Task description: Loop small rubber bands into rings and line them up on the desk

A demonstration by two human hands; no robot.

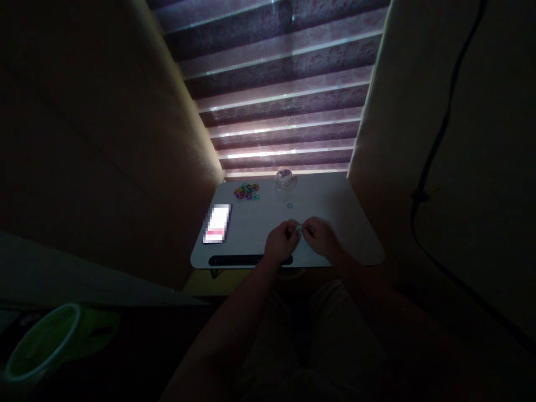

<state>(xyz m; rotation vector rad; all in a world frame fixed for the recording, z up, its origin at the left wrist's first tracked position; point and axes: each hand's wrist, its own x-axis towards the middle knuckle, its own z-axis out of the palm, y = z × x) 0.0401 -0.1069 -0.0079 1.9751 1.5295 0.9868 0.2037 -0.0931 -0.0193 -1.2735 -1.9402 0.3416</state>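
Observation:
Both hands meet over the right-middle part of a white lap table. My left hand has its fingers pinched on one side of a small green ring-like piece. On the other side, my right hand pinches the same piece, its fingertips close to those of the left. The dim light hides the piece's exact kind. Just beyond the hands lies a single small bluish ring. Further back on the left is a pile of small multicoloured rings.
A clear plastic container stands at the table's back edge. A phone with a lit screen lies at the left. Along the front edge runs a black slot. A green bucket is low at left; a dark cable hangs at right.

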